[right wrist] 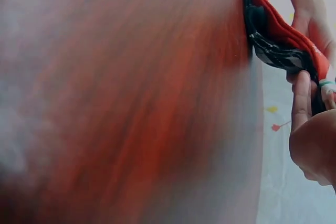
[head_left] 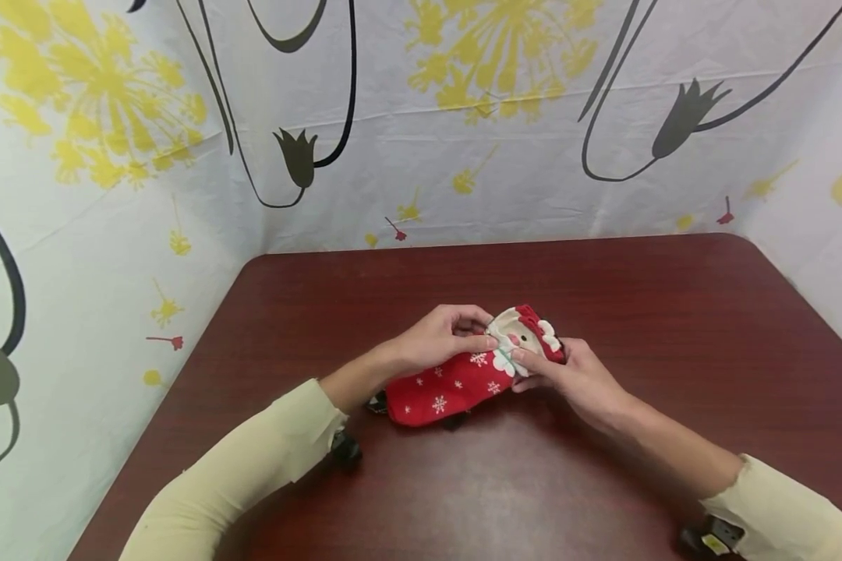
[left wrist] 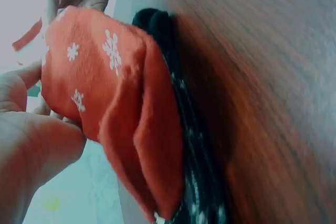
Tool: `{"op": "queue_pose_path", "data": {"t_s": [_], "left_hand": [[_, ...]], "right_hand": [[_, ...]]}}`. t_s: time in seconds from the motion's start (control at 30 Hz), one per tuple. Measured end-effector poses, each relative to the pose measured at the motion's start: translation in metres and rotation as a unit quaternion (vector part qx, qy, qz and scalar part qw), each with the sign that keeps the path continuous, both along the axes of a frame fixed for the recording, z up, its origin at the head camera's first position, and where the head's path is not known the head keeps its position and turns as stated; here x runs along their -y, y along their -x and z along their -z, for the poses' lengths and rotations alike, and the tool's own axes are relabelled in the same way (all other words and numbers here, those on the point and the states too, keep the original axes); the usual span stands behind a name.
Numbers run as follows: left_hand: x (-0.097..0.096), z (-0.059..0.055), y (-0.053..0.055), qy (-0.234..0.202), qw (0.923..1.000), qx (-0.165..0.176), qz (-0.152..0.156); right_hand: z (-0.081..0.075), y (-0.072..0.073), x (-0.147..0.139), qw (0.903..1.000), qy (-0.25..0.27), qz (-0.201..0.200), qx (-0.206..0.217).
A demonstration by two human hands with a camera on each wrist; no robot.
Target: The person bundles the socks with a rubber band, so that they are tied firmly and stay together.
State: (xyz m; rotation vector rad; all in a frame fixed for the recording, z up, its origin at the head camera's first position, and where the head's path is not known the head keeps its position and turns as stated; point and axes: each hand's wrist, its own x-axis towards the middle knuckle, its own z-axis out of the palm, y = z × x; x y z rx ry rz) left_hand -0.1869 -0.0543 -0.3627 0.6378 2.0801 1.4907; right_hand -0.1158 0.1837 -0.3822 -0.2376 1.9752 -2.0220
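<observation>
Above the table's middle, a red Christmas sock (head_left: 449,388) with white snowflakes and a Santa face at its upper end is held by both hands. My left hand (head_left: 435,341) pinches its left edge beside the white beard, thumb on top. My right hand (head_left: 581,383) grips the Santa end, thumb on the front and fingers behind. Under the red fabric lies a dark patterned sock (left wrist: 195,156), seen in the left wrist view and also in the right wrist view as dark cloth (right wrist: 278,55). The lower end hangs close to the tabletop, partly folded.
A dark reddish-brown table (head_left: 673,312) with rounded far corners spreads beneath the hands. White hanging cloth (head_left: 421,171) with yellow and grey flower prints stands behind it and along both sides.
</observation>
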Motion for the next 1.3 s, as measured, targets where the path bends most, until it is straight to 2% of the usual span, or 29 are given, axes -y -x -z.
{"op": "queue_pose_path", "data": {"t_s": [0.07,0.2,0.3,0.43,0.6,0.77,0.83,1.03,1.17,1.3], "left_hand": [[-0.002,0.000,-0.001,0.002,0.9997,0.019,-0.012],[-0.006,0.001,-0.002,-0.008,0.9962,0.086,-0.016],[-0.004,0.002,-0.001,-0.019,0.9914,0.129,0.001],[0.002,0.004,0.001,-0.018,0.9889,0.145,0.028],[0.007,0.007,0.003,-0.010,0.9923,0.115,0.045],[0.004,0.009,0.002,0.010,0.9943,0.093,0.051],[0.000,0.010,0.001,0.025,0.9958,0.069,0.055],[-0.010,0.009,-0.001,0.068,0.9960,-0.012,0.055],[-0.012,0.007,0.000,0.069,0.9955,-0.027,0.060],[-0.013,0.006,0.003,0.055,0.9958,-0.023,0.070]], "right_hand": [[0.001,0.000,-0.001,1.0000,-0.004,0.000,-0.002],[0.002,0.000,-0.001,0.9999,-0.012,0.002,-0.005],[0.002,0.000,-0.002,0.9993,-0.037,0.005,-0.008],[0.001,0.000,-0.005,0.9977,-0.066,0.005,-0.007],[0.002,-0.003,-0.010,0.9971,-0.073,0.003,0.022],[0.004,-0.005,-0.010,0.9975,-0.055,0.003,0.044],[0.004,-0.005,-0.009,0.9979,-0.047,0.001,0.044],[0.004,-0.009,-0.005,0.9990,-0.036,-0.005,0.028],[0.005,-0.013,-0.003,0.9990,-0.043,0.007,0.001],[0.004,-0.014,0.001,0.9980,-0.054,0.030,-0.010]]}}
